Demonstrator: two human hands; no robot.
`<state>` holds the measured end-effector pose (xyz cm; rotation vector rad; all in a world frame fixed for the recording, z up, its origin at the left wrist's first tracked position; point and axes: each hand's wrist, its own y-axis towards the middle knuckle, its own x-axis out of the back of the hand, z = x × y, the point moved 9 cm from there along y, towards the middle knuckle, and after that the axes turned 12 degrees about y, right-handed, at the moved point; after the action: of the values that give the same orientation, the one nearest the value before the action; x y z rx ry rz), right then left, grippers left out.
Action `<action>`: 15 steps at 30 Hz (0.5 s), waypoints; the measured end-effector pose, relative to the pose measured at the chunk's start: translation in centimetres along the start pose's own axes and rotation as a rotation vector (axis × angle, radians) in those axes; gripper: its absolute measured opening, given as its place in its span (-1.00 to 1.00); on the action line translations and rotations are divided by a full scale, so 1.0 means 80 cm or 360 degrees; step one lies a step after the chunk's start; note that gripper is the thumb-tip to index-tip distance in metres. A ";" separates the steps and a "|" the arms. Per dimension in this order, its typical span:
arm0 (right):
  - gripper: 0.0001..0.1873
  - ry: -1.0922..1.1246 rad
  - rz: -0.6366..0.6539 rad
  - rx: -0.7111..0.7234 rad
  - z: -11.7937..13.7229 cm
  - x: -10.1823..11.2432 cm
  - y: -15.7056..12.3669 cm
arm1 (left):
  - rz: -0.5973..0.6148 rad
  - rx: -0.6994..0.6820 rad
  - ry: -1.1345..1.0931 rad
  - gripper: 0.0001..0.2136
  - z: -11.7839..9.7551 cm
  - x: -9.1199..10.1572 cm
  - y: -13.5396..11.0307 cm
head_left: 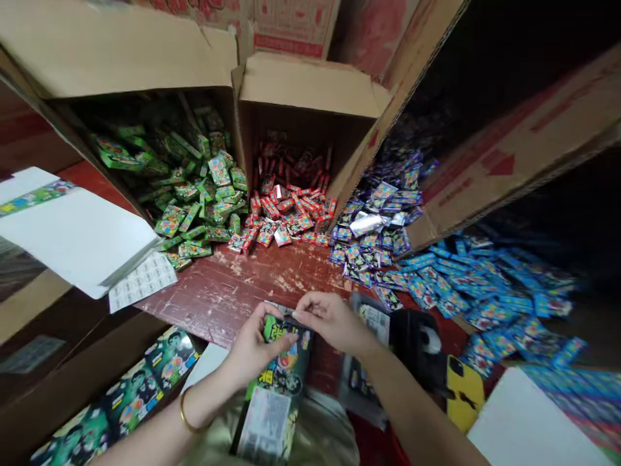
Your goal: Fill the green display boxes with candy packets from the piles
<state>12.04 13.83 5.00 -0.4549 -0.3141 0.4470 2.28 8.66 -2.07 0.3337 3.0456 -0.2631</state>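
Observation:
A black-and-green printed candy box (269,414) stands upright near my lap, a white printed label on its lower part. My left hand (257,349) grips its upper left side, the thumb lying across the printed front. At the top edge of the box, my right hand (334,323) is closed in a pinch at the upper right corner; whether it holds the flap or something small is hidden by the fingers. Ahead of my hands, small green packets (204,194), red packets (291,213) and purple packets (373,233) spill from cardboard boxes onto the dark red tabletop (208,304).
Blue packets (466,278) lie on the right beside a yellow-and-black phone case (463,391). White flat sheets (72,233) and a sticker sheet (143,281) rest at the left. Below them, a carton holds several printed boxes (133,395). Cardboard walls (310,84) stand behind.

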 end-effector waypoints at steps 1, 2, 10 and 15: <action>-0.66 0.0014 -0.0004 -0.0013 0.000 0.000 -0.001 | -0.0011 -0.0004 0.0013 -0.62 0.002 0.000 0.000; -0.66 0.0032 -0.0004 -0.0031 0.000 -0.001 -0.003 | -0.0017 -0.0008 0.0030 -0.62 0.003 0.001 0.001; -0.65 -0.0071 -0.0130 -0.0192 -0.027 -0.004 -0.002 | 0.0068 0.0026 0.0001 -0.61 -0.003 -0.003 -0.001; -0.45 0.0846 -0.0019 -0.0534 -0.063 -0.025 -0.001 | 0.0031 -0.0036 -0.0026 -0.62 -0.019 -0.006 -0.009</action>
<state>12.26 11.07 0.35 -0.8762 0.1276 0.2467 2.50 8.16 -0.44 0.3580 3.0250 -0.2293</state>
